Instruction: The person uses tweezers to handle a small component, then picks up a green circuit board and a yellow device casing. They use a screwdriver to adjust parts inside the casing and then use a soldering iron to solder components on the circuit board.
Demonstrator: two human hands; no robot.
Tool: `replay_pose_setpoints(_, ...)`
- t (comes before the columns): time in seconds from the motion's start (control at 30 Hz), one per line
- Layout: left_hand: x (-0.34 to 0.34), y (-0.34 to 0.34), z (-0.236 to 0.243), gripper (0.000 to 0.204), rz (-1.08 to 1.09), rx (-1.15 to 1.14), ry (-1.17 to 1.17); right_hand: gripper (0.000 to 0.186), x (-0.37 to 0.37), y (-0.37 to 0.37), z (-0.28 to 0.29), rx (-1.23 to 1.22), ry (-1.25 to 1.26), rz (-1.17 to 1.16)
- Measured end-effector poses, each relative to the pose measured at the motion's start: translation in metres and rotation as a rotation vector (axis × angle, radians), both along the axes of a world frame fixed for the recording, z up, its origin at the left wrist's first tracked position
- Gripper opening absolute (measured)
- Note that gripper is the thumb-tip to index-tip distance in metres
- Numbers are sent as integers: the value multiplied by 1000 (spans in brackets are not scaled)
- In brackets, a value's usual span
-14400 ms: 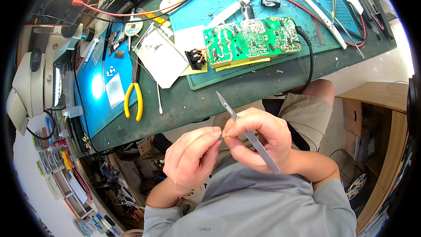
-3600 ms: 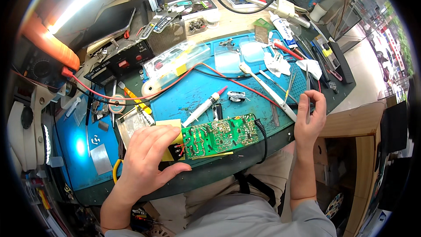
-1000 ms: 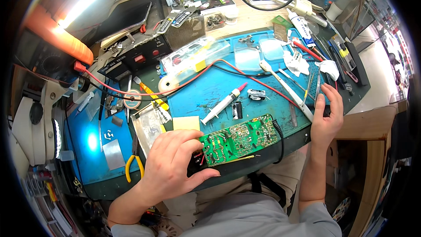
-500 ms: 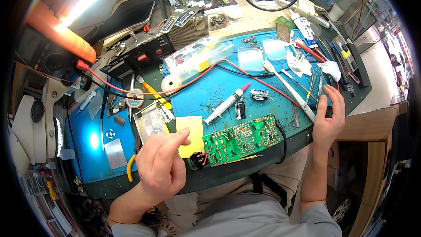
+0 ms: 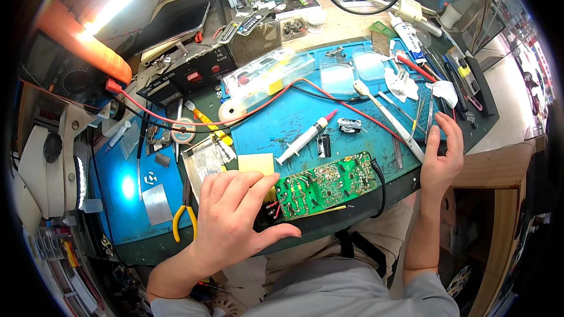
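half a second ago the left hand [image 5: 235, 217] was curled short of the green circuit board [image 5: 329, 185]; now its grip is open, thumb and fingers spread around the black socket [image 5: 266, 217] at the board's left end, covering part of the yellow paper [image 5: 255, 163]. the board lies along the counter's front edge, below the syringe [image 5: 302, 141]. the right hand [image 5: 443, 148] stays by a slim metal tool [image 5: 430, 108]; whether its grip has closed on it, i cannot tell.

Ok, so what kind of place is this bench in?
Probably an electronics repair workshop: a green circuit board lies by the left hand, with an orange-and-black meter and yellow-handled pliers also in view.
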State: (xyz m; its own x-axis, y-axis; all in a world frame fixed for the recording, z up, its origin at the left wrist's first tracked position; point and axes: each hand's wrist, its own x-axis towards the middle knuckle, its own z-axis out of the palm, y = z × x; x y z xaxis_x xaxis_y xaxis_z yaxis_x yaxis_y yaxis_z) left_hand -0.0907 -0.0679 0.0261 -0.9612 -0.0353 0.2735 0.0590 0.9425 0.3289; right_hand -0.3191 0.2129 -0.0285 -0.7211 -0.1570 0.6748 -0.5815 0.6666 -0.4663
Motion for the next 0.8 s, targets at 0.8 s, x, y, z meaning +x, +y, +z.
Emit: replay_pose_setpoints(0.8, -3, 2, -9, 67, -11, 65, -3, 17, 0, -1, -2, -45, 4, -20)
